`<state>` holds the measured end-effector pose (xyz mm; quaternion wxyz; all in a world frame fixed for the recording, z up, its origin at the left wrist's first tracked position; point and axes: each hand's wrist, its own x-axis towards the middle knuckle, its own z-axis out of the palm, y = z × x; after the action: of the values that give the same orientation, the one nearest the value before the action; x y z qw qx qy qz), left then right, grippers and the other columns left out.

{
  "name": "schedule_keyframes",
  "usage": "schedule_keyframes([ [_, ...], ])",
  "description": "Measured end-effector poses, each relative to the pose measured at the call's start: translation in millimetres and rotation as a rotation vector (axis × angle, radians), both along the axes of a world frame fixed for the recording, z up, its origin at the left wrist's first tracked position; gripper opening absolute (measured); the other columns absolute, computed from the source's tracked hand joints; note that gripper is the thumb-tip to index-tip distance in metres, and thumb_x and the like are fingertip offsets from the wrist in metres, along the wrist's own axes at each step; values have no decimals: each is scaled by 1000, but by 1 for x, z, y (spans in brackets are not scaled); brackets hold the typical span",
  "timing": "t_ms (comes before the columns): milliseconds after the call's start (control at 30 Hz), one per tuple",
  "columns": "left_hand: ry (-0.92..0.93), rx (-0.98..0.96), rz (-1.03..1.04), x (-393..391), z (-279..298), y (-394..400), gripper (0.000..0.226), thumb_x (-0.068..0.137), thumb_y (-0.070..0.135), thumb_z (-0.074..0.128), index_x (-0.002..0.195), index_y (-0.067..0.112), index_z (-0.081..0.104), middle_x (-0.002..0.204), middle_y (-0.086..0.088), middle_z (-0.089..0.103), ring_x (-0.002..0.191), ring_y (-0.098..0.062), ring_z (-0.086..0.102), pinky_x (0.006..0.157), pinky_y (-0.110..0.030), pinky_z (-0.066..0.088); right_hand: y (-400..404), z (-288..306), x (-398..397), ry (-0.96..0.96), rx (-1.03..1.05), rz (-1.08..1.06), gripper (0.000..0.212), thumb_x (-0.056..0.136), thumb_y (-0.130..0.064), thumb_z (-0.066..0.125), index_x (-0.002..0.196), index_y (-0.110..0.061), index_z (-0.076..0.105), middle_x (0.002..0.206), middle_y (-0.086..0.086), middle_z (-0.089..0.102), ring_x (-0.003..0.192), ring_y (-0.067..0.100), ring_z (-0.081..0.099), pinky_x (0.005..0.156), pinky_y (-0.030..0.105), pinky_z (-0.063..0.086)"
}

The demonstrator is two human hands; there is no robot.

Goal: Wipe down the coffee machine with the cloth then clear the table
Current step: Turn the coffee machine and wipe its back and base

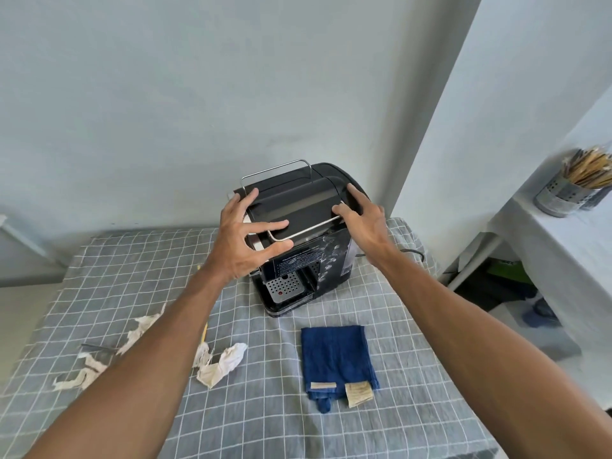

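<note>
Nearest the viewer, the folded blue cloth (336,357) lies flat on the checked worktop (381,422), its labels toward the front edge. Neither hand touches it, so the wiping looks not yet begun; it lies just in front of the machine, within easy reach of the right arm.

To its left lie crumpled paper scraps (221,364), with more torn pieces (82,372) further left and a thin yellow stick (203,333), perhaps a pencil, partly hidden by the left forearm. This litter is presumably what the clearing part of the task is about, and it stays where it is for now.

Beyond the cloth stands the black coffee machine (298,233), upright near the back of the worktop, its perforated drip tray (285,285) facing the viewer and its cord trailing off to the right. White splashes mark its front right panel, which is likely the reason for the wipe.

Both hands are on the machine. The left hand (246,235) is spread over the top left corner, fingers splayed and slightly bent, thumb low on the front; the right hand (359,217) lies on the top right edge with straight fingers against the metal rail (304,230). Neither curls tightly round anything; they seem placed on either side to steady or turn the body, though how firmly they press is hard to say from this angle.

Far right, on a separate shelf (563,246), stands a metal holder of sticks (573,188).
</note>
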<state>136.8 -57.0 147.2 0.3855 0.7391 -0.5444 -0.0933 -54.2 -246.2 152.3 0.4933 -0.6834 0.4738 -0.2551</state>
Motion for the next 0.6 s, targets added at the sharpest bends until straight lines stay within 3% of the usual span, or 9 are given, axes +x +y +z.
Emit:
schedule_keyframes([
  [100,-18,-15,18,-2,-3,1,50,73,76,66,116,49,72,167,7,20,154,-23,5,122,-56,10,-3,-1,-7,54,-18,63,74,84,-68,62,152,-53,37,156,6,41,142,29,44,122,53,34],
  [200,-35,10,65,-5,4,-1,51,77,81,54,113,49,73,165,3,27,153,-26,8,121,-61,5,0,-2,-23,99,-42,175,85,78,-91,48,154,-61,21,171,1,15,158,27,14,125,59,15],
  [300,-166,63,149,-10,15,-12,60,87,80,33,105,44,77,154,4,46,152,-28,17,118,-65,-9,11,-16,-42,93,-138,243,85,81,-93,41,153,-66,4,173,-5,-3,159,21,-5,121,63,6],
  [400,-278,91,125,-13,26,-26,68,92,75,23,106,38,78,145,5,57,149,-28,26,119,-64,-6,28,-41,-59,65,-250,187,80,91,-81,46,155,-63,2,173,-9,0,159,15,0,118,55,10],
  [500,-307,155,92,-14,30,-35,66,95,71,23,122,36,72,148,0,54,147,-30,31,120,-63,4,53,-77,-74,91,-352,119,83,96,-68,53,161,-48,6,171,-9,11,152,6,14,112,40,20],
  [600,-375,246,108,-19,23,-40,50,101,65,30,138,45,58,158,-1,43,149,-30,29,122,-58,7,76,-122,-95,261,-303,256,81,98,-58,57,163,-38,13,170,1,16,154,19,24,119,43,29],
])
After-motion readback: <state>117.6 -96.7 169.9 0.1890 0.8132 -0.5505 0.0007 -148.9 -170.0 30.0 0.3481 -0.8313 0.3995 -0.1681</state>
